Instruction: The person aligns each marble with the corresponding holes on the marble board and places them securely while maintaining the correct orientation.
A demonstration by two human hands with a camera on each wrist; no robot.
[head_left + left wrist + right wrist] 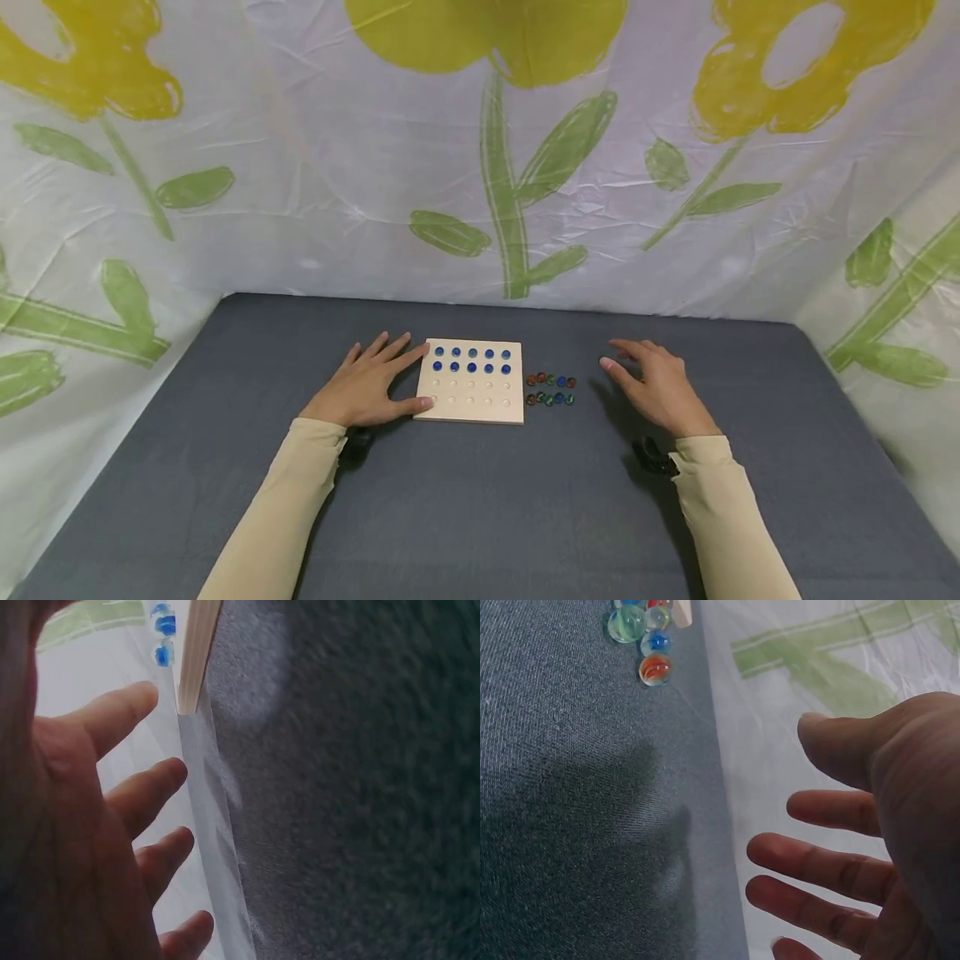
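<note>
A pale wooden board with rows of round hollows lies on the table. Blue marbles fill its two far rows, while the two near rows of hollows hold none. My left hand is spread at the board's left side, thumb and index fingertip right at its edge. To the right of the board lie two short rows of loose marbles in red, green and blue. My right hand hovers to the right of these marbles, fingers relaxed and nothing in them; the right wrist view shows a red-orange marble apart from the fingers.
A dark grey cloth covers the table. Behind it and at both sides hangs a white curtain printed with yellow flowers and green stems. Each wrist carries a black strap-on device.
</note>
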